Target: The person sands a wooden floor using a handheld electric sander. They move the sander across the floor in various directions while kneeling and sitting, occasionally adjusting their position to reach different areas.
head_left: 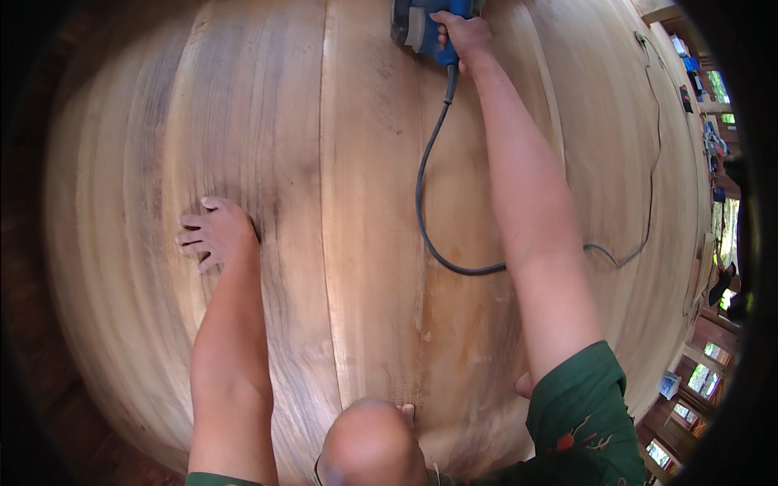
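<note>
A blue and grey electric sander (425, 26) rests on a wide wooden tabletop (348, 202) at the far top of the view. My right hand (463, 36) grips its blue handle, arm stretched far forward. A dark power cord (429, 194) runs from the sander back along my right forearm and off to the right. My left hand (212, 233) lies flat on the wood to the left, fingers spread and pointing left, holding nothing.
The tabletop is made of broad pale planks with darker grain streaks and fills most of the view. The cord loops on toward the right edge (648, 162). Shelves and windows (705, 364) show beyond the right edge. Dark floor lies at the left.
</note>
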Available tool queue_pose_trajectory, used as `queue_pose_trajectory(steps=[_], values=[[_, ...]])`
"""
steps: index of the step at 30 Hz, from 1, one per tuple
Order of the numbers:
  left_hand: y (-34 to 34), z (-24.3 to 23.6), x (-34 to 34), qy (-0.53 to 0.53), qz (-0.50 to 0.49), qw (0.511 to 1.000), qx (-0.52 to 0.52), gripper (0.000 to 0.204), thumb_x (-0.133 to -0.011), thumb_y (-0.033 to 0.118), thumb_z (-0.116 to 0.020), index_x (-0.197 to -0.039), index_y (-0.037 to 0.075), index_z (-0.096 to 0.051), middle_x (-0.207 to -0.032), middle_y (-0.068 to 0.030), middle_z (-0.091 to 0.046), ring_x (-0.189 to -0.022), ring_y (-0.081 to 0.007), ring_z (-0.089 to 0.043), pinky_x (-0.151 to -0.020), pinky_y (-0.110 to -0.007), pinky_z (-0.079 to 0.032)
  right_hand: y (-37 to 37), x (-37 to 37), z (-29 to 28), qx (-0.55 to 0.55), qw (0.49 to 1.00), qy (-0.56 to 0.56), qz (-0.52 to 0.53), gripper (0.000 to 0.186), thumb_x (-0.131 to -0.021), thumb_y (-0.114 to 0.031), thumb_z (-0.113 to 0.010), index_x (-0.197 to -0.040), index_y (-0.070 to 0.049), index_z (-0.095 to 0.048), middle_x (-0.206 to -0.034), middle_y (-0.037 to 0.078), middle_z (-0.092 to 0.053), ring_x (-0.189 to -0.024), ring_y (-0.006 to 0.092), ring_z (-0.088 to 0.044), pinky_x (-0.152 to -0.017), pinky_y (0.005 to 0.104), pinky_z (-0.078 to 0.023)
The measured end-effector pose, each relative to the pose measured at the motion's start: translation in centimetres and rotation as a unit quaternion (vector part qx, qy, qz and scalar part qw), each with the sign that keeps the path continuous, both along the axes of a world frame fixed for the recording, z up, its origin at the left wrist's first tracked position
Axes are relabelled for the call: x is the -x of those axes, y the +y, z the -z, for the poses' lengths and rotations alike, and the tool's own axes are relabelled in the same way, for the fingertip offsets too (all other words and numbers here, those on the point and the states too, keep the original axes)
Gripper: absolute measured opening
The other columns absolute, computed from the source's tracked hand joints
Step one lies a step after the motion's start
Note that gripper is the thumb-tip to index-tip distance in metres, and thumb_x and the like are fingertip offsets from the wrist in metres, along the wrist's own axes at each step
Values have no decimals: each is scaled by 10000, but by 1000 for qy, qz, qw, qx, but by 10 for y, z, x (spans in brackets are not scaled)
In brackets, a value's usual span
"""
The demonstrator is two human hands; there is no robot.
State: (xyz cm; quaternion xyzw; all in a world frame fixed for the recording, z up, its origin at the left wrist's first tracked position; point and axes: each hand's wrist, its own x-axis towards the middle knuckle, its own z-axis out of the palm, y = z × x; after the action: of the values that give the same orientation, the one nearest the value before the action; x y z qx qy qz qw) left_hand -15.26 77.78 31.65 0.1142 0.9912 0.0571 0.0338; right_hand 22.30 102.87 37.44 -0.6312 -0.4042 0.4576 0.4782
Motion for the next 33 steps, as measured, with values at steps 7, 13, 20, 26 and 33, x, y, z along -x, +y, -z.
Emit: queue_pose_trajectory(steps=[7,13,20,26,33], values=[[4,-8,-5,9,1,999,34,736,-1078,500,-294,-1677,98,-149,-1730,-273,-94,-1615,-422,-77,-1216,-738,-108,67,9,1,1,1000,-21,13,218,-854,-186,-793,-755,-47,-658,-681,15,-627,-575,114,-579,-556,293,-495],[6,-2,-2,17,-13,998,52,730,-1083,524,-305,-1681,129,-164,-1737,-242,-105,-1615,-404,-102,-1223,-730,-121,95,15,2,-4,999,-31,5,255,-833,-216,-795,-749,-5,-677,-691,55,-662,-574,145,-605,-550,306,-497],[6,-2,-2,20,-11,999,47,739,-1073,518,-313,-1683,127,-169,-1738,-238,-112,-1614,-404,-112,-1218,-734,-127,82,27,2,-17,1000,-19,1,226,-847,-185,-811,-754,-30,-676,-686,14,-634,-571,115,-580,-543,297,-486],[5,0,-2,21,-6,999,34,745,-1063,501,-303,-1679,99,-185,-1735,-251,-124,-1612,-419,-112,-1205,-748,-130,46,35,3,-21,998,-63,17,262,-839,-207,-819,-722,-19,-678,-673,42,-655,-558,135,-600,-551,307,-489],[4,3,-2,18,-7,1000,8,755,-1057,511,-303,-1677,93,-195,-1733,-258,-123,-1611,-422,-113,-1206,-745,-130,1,44,3,-26,999,-46,8,293,-849,-237,-813,-703,-32,-661,-681,37,-658,-581,128,-612,-566,304,-495]])
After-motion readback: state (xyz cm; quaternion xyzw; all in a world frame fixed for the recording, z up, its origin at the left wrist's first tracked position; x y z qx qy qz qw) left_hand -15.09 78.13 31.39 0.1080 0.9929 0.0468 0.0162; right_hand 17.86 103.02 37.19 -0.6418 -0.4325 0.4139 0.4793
